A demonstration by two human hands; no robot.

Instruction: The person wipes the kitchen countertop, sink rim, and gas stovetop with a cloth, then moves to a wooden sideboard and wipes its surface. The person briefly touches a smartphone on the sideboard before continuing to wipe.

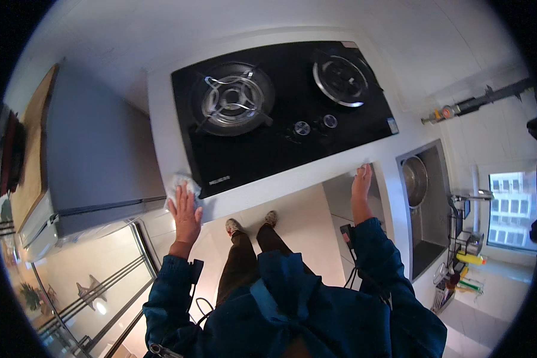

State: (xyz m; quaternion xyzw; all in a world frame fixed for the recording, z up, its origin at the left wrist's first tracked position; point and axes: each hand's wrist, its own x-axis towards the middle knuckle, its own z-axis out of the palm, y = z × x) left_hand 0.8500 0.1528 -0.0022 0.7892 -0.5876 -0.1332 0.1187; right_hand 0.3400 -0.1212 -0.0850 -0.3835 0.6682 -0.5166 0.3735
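My left hand (185,215) presses a crumpled white cloth (179,181) onto the white countertop (259,192), just off the front left corner of a black glass gas hob (250,156). Its fingers lie over the cloth and partly hide it. Farther right, my right hand (361,182) is at the front edge of the counter, with nothing visible in it. The hob has a left burner with a metal pan support (232,96), a right burner with a bright ring (340,80), and two control knobs (302,128) between them near the front.
A grey cabinet-like appliance (98,138) stands close on the left. At the right is a sink (429,228) with a round metal bowl (414,181) in it. Bottles and brushes crowd a rack (458,246) beyond, near a window (512,208). Cables hang from both my sleeves.
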